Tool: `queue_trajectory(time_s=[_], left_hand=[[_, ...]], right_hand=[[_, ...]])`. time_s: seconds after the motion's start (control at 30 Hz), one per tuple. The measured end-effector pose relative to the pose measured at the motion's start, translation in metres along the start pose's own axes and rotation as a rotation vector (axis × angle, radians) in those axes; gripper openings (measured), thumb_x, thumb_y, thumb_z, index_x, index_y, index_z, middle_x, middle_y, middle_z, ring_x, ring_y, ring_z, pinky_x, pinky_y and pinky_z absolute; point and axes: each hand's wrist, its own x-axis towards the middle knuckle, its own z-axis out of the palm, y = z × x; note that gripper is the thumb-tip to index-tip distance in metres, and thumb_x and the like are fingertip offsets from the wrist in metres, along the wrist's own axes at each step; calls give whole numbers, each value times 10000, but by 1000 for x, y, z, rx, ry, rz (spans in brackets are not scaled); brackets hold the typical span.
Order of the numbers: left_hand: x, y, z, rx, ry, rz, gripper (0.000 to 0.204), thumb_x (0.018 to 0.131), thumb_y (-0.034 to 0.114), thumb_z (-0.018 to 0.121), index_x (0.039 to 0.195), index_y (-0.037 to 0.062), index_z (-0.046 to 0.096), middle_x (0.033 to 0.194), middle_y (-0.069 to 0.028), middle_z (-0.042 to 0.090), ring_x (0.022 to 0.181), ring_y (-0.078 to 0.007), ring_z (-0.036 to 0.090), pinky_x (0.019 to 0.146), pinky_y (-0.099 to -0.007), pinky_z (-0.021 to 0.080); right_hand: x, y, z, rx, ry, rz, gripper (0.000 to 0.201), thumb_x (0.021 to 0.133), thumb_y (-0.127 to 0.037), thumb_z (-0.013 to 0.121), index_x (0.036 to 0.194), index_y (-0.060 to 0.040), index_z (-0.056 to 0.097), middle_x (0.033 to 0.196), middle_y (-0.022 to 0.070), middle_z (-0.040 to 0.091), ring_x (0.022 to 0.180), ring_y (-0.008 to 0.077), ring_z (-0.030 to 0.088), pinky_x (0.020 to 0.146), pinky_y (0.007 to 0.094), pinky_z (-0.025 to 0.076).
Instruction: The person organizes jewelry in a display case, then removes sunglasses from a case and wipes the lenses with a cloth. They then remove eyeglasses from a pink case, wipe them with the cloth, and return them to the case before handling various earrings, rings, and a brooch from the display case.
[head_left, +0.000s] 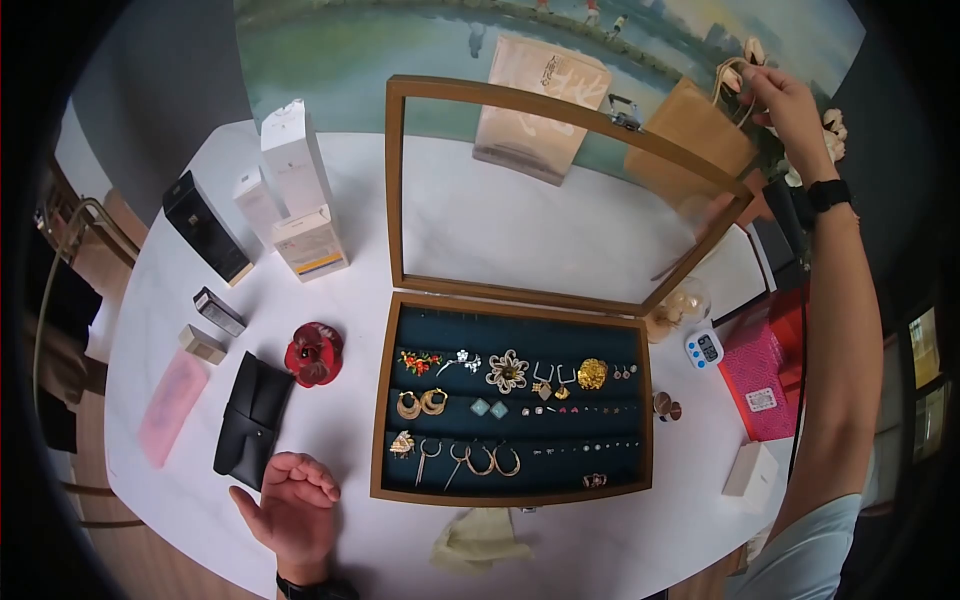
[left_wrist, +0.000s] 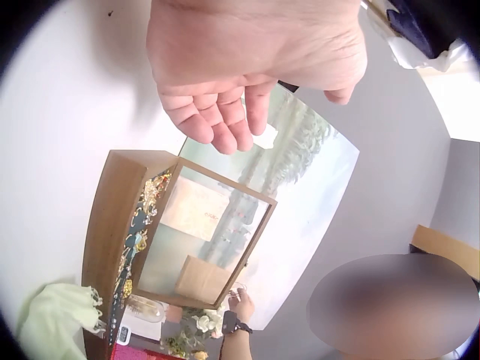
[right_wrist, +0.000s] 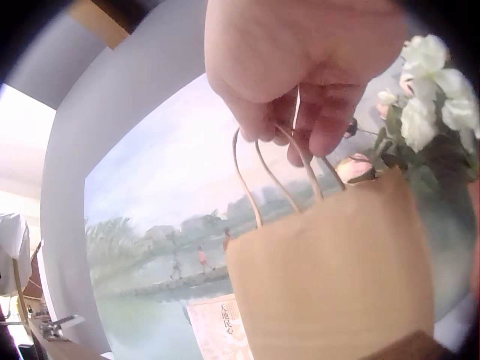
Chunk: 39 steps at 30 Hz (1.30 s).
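My right hand (head_left: 785,108), at the back right in the head view, pinches the rope handles (right_wrist: 281,176) of a brown paper bag (right_wrist: 330,277). The bag hangs below the fingers, behind the raised glass lid (head_left: 520,225) of a wooden jewelry box (head_left: 645,420). Rows of earrings and brooches (head_left: 508,370) lie on the dark green lining of the box. Palm up over the front left of the table, my left hand (head_left: 295,510) holds nothing, its fingers loosely bent. A black glasses case (head_left: 250,420) lies just beyond its fingertips.
White cartons (head_left: 295,160) and a black box (head_left: 205,228) stand at the back left. Near the jewelry box sit a red flower-shaped dish (head_left: 314,354), a green cloth (head_left: 480,540) and a small timer (head_left: 704,348). A pink bag (head_left: 758,375) is at right, with flowers (right_wrist: 424,112) behind the paper bag.
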Motion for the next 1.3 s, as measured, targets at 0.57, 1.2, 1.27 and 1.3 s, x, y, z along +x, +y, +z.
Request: queue_trajectory(time_s=[0.57, 1.2, 1.27, 1.3], left_hand=[[3, -6, 0, 76, 47, -23, 834, 941, 759, 286, 1067, -10, 583, 902, -148, 649, 761, -242, 640, 673, -329, 513], [2, -3, -8, 128, -140, 13, 716, 990, 660, 349, 1172, 13, 596, 1031, -108, 661, 916, -206, 621, 745, -319, 495], [2, -6, -10, 180, -149, 33, 680, 999, 631, 363, 1214, 21, 573, 1099, -103, 642, 991, -202, 604, 792, -317, 487], [1, -7, -12, 231, -150, 46, 647, 1007, 601, 378, 1256, 30, 550, 1168, -99, 623, 1066, -198, 586, 838, -315, 478]], right_hand=[[-44, 67, 54, 120, -375, 180, 230, 962, -227, 658, 1070, -35, 724, 870, -30, 677, 597, 41, 518, 541, 217, 434], [-135, 11, -12, 77, 33, 155, 327, 951, -251, 640, 1186, -24, 663, 919, -11, 667, 814, 74, 596, 667, 239, 473], [-182, -4, -15, 180, 169, 152, 359, 961, -251, 637, 1230, -13, 643, 981, -4, 674, 826, 64, 596, 663, 239, 481], [-215, -24, -13, 235, 186, 162, 363, 965, -251, 634, 1235, -9, 637, 989, -9, 666, 838, 64, 599, 664, 232, 478]])
